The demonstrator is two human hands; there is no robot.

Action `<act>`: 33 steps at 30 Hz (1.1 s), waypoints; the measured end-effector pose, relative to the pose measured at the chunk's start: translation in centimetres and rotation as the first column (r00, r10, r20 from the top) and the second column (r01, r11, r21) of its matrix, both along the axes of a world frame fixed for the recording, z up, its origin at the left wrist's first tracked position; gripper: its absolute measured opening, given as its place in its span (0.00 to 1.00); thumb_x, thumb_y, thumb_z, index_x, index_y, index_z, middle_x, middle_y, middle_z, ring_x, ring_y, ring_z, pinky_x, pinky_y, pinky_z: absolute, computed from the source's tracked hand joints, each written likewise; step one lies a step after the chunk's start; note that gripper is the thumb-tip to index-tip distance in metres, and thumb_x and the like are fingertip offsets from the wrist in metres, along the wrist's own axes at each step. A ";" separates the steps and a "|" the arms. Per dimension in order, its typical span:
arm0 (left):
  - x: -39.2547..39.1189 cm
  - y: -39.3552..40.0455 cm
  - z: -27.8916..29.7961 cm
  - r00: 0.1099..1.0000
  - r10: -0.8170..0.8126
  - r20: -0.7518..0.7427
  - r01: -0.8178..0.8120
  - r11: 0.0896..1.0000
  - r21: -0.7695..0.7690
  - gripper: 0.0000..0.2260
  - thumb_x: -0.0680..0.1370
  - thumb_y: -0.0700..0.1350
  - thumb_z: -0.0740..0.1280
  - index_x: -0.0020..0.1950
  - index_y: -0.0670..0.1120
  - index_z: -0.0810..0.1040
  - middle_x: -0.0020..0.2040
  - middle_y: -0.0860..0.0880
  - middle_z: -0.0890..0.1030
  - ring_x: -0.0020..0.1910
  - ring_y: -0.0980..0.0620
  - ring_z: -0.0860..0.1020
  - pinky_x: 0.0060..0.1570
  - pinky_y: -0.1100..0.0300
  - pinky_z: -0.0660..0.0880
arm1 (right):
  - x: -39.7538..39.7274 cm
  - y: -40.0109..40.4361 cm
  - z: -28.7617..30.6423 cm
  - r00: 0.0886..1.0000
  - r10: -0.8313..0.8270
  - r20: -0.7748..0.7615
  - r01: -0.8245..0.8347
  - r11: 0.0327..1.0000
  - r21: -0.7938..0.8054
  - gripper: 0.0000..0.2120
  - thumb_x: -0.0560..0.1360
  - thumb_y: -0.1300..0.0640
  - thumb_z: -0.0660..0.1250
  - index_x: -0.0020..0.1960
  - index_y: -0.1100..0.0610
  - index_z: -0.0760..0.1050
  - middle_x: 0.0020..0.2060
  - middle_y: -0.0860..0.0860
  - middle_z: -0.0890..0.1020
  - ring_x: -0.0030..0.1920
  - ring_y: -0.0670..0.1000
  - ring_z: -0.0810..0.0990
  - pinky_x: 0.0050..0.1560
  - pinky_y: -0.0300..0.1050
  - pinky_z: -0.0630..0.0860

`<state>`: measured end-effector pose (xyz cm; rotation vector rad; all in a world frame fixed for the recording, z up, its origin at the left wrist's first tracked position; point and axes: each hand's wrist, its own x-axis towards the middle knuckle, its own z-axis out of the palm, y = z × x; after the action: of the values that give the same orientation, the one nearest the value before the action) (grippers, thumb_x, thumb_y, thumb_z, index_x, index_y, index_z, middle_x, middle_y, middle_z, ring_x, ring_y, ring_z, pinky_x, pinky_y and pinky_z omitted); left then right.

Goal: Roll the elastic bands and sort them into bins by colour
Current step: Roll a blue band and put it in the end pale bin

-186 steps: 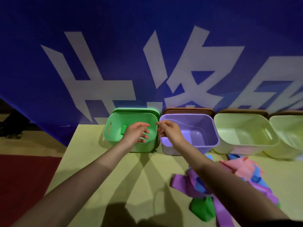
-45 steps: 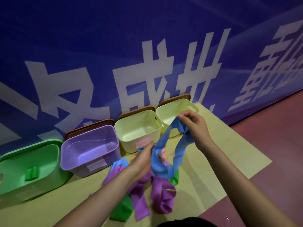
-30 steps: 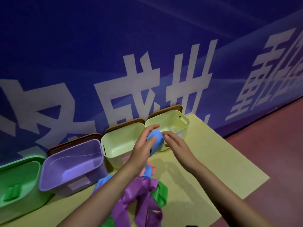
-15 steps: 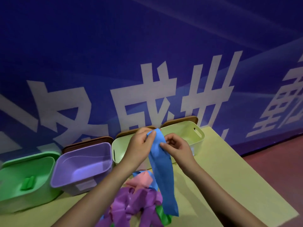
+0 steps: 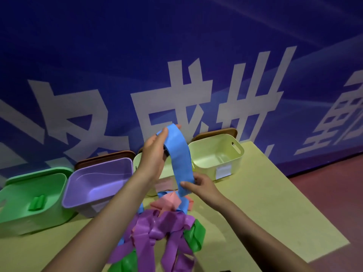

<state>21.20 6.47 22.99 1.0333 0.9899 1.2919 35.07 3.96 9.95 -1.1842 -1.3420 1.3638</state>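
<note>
Blue band [image 5: 179,158] mid-air, above the pile [image 5: 165,226] on the worktop [image 5: 255,193].
Left hand [image 5: 153,154] pinches its top at 12 o'clock, right hand [image 5: 198,184] pinches the tail at 6. Looks light, limp, stretchy: best held by the ends, rolled taut.

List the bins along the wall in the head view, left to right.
Green bin → purple bin → pale yellow-green bin, mostly hidden behind the left hand and blue band → second pale yellow-green bin.
</note>
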 end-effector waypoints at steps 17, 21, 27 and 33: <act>-1.7 -0.9 -1.1 0.986 -0.025 -0.166 0.039 0.996 0.080 0.07 0.79 0.41 0.64 0.44 0.46 0.80 0.36 0.54 0.81 0.37 0.57 0.78 0.40 0.65 0.75 | 0.9 -1.5 4.0 0.966 -0.212 -0.151 0.255 0.880 0.400 0.18 0.70 0.51 0.70 0.59 0.51 0.74 0.52 0.50 0.80 0.55 0.47 0.79 0.54 0.40 0.76; -1.0 -1.3 -0.8 0.977 -0.086 -0.194 0.107 0.989 0.100 0.08 0.80 0.41 0.63 0.44 0.45 0.81 0.39 0.45 0.77 0.40 0.51 0.74 0.41 0.58 0.71 | -0.8 0.0 6.1 0.999 -0.041 -0.030 0.047 0.959 0.280 0.19 0.70 0.45 0.68 0.51 0.59 0.78 0.45 0.56 0.82 0.46 0.49 0.79 0.47 0.50 0.76; -2.5 0.3 -0.2 0.999 0.044 -0.008 -0.043 0.998 0.043 0.06 0.80 0.41 0.62 0.47 0.45 0.78 0.38 0.52 0.81 0.38 0.57 0.78 0.41 0.64 0.75 | -1.2 -0.7 2.8 0.999 -0.036 -0.021 0.038 0.988 0.148 0.11 0.73 0.58 0.72 0.43 0.66 0.76 0.35 0.52 0.75 0.37 0.46 0.72 0.37 0.40 0.68; -4.3 1.9 -1.0 0.978 0.102 0.180 -0.096 0.995 -0.041 0.05 0.80 0.42 0.62 0.50 0.43 0.77 0.41 0.46 0.78 0.39 0.51 0.78 0.43 0.57 0.75 | -0.9 -2.4 -0.5 0.999 -0.028 0.027 0.028 0.999 -0.016 0.08 0.74 0.56 0.71 0.43 0.61 0.78 0.37 0.52 0.78 0.39 0.48 0.75 0.39 0.43 0.69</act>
<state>16.87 8.36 22.04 0.8336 0.9280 1.4212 34.20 1.54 9.48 -1.2319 -1.3300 1.3458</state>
